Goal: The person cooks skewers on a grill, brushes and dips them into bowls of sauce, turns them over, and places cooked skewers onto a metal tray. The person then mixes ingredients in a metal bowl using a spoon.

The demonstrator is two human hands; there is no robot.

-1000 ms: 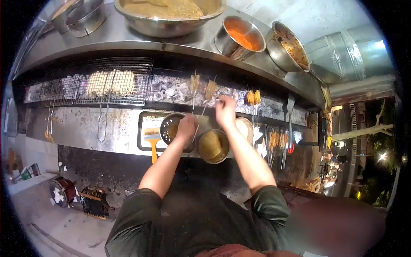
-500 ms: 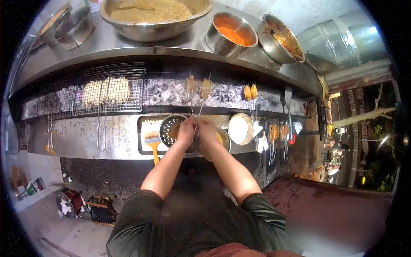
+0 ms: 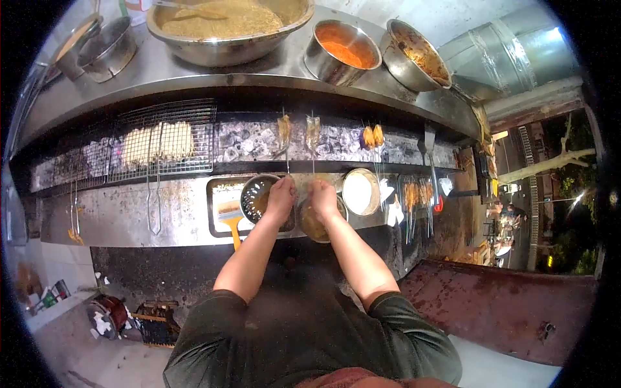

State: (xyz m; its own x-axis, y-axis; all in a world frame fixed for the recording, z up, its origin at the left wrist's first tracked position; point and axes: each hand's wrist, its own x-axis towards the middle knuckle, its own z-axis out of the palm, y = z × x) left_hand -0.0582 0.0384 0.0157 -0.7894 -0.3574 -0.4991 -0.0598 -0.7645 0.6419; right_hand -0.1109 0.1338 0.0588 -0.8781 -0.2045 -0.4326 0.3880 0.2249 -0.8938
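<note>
My left hand [image 3: 281,198] is closed around the lower end of a skewer [image 3: 284,133] whose browned food, perhaps a small fish, lies over the coals. A similar skewer [image 3: 313,134] runs up from my closed right hand [image 3: 323,198], roughly parallel to the first. Beneath the left hand sits a dark bowl [image 3: 248,202] with white spots and brown liquid. Partly covered by my right wrist is a round metal bowl [image 3: 314,227]. An orange-handled brush [image 3: 231,223] rests in a metal tray [image 3: 211,213] at the left.
Glowing grey coals [image 3: 242,139] fill the long grill. A wire grill basket [image 3: 162,143] holds pale food at the left. Yellow skewers [image 3: 373,136], a white-filled bowl [image 3: 361,192] and more skewers [image 3: 417,197] are to the right. Large bowls [image 3: 229,55] stand on the upper shelf.
My hands have moved apart from being close together. The right skewer has swung from a slant to nearly upright, and the two skewers are now farther apart. The view has shifted slightly.
</note>
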